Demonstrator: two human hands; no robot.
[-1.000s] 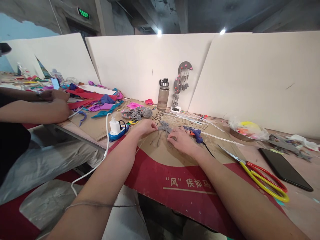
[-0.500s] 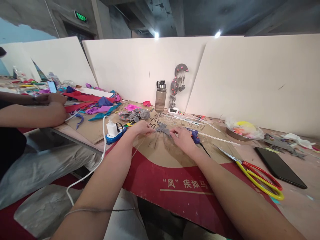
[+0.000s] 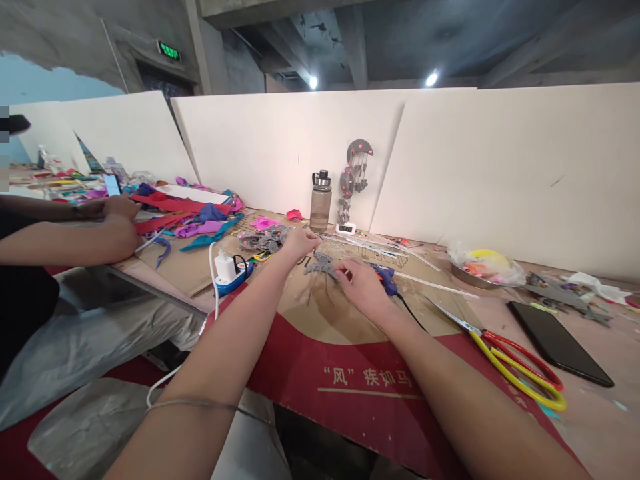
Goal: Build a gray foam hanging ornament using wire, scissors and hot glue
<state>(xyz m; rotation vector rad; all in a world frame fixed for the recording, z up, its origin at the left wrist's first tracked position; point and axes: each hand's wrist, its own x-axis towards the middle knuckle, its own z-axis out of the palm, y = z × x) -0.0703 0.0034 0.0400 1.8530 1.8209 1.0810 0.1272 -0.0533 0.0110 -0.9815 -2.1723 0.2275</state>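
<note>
A small grey felt piece (image 3: pixel 320 265) with several thin cords hanging from it is in front of me, over the cardboard. My right hand (image 3: pixel 363 283) pinches its right end between thumb and fingers. Just above and left of the felt, my left hand (image 3: pixel 301 244) has its fingertips pressed together; whatever they hold is too small to make out. Close behind my right hand lies a blue glue gun (image 3: pixel 385 277), partly hidden, its black cord running right. Beyond my left hand is a pile of grey felt pieces with pink dots (image 3: pixel 260 239).
Right of my arm lie scissors (image 3: pixel 493 357) with red and yellow handles and a black phone (image 3: pixel 559 343). Farther back stand a water bottle (image 3: pixel 321 203) and a metal bowl (image 3: pixel 480 277). A blue power strip (image 3: pixel 235 278) is at left, near another person's arm (image 3: pixel 75 237).
My left hand has let go of the left end of the grey felt piece and moved up and slightly right. My right hand keeps its pinch. The view has tilted slightly upward.
</note>
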